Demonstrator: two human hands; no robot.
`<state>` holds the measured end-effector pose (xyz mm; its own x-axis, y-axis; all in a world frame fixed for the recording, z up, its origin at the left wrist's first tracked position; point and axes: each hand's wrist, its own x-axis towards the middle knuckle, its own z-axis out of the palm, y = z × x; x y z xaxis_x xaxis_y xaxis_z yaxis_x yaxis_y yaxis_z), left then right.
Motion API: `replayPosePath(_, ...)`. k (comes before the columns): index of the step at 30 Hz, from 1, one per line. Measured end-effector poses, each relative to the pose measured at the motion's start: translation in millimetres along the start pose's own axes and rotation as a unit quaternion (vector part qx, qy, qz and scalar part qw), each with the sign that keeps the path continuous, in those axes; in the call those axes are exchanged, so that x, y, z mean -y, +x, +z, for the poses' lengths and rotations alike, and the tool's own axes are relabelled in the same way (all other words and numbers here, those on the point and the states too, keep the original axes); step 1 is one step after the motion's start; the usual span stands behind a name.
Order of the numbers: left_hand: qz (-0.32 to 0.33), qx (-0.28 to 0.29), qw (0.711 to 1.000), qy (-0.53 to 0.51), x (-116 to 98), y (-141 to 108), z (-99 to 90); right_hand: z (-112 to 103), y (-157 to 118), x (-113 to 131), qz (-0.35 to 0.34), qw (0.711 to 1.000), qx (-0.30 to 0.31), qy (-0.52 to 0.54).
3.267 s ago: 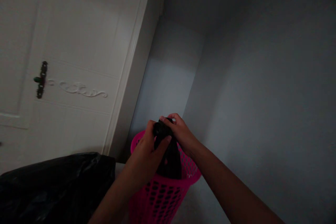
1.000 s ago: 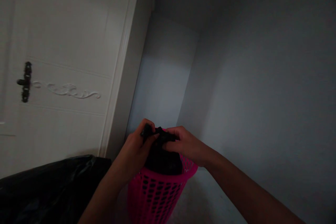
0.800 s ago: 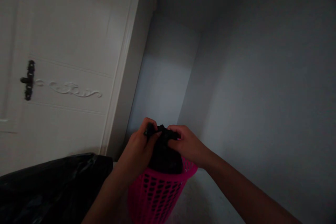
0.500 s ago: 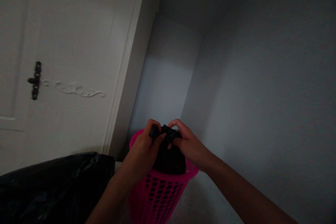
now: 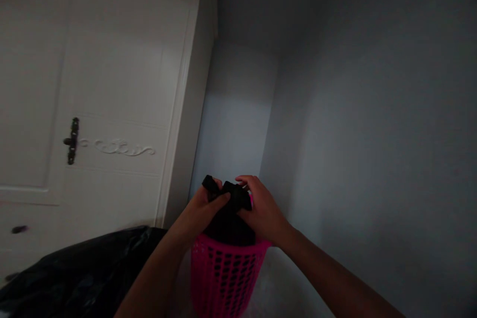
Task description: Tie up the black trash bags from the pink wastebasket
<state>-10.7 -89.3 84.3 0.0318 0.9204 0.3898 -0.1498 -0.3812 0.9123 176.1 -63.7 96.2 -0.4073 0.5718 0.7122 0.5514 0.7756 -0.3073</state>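
Observation:
A black plastic bag (image 5: pixel 229 228) stands inside a pink perforated basket (image 5: pixel 227 273), its top gathered up above the rim. My left hand (image 5: pixel 201 211) is closed on the gathered top, with the thumb pressed across it and a black end sticking out past the fingers. On the other side, my right hand (image 5: pixel 261 208) curls its thumb and fingers around the bunched, knot-like part. Dim light hides the folds between the fingers. The lower part of the bag shows only dark through the basket's holes.
A large, shiny black plastic bag (image 5: pixel 85 273) lies at lower left, close to my left forearm. Behind it rises a white wardrobe (image 5: pixel 126 74) with a dark handle (image 5: pixel 72 140). A grey wall (image 5: pixel 365 134) borders the right side.
My view has shifted, so the wardrobe handle sits lower and further right. Both hands stay on the bag's top, and the black end beyond my left fingers sticks out more.

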Motion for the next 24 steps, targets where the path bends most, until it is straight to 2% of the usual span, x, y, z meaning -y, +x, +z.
replayPosePath(4,-0.058,0.019,0.995,-0.074,-2,0,1.7,-14,-10,0,-0.093,0.991,0.006,-0.095)
replayPosePath(7,-0.063,0.009,0.996,-0.059,4,8,5.1,-21,-14,0,-0.110,0.980,0.022,-0.162)
replayPosePath(9,-0.016,-0.015,0.999,0.048,9,19,5.2,-23,-13,-1,-0.090,0.978,0.029,-0.185)
replayPosePath(11,0.033,-0.044,0.983,0.176,13,32,0.5,-26,-15,-5,-0.060,0.980,0.034,-0.187)
replayPosePath(15,0.045,-0.081,0.956,0.278,13,53,-26.5,-38,-32,-26,0.009,0.977,0.070,-0.202)
replayPosePath(18,0.034,-0.098,0.946,0.307,10,54,-48.4,-51,-50,-47,0.052,0.972,0.094,-0.210)
replayPosePath(20,0.031,-0.099,0.949,0.297,8,53,-54.2,-59,-55,-57,0.059,0.972,0.093,-0.207)
replayPosePath(24,-0.002,-0.078,0.975,0.210,8,52,-41.9,-63,-45,-54,0.075,0.979,0.067,-0.177)
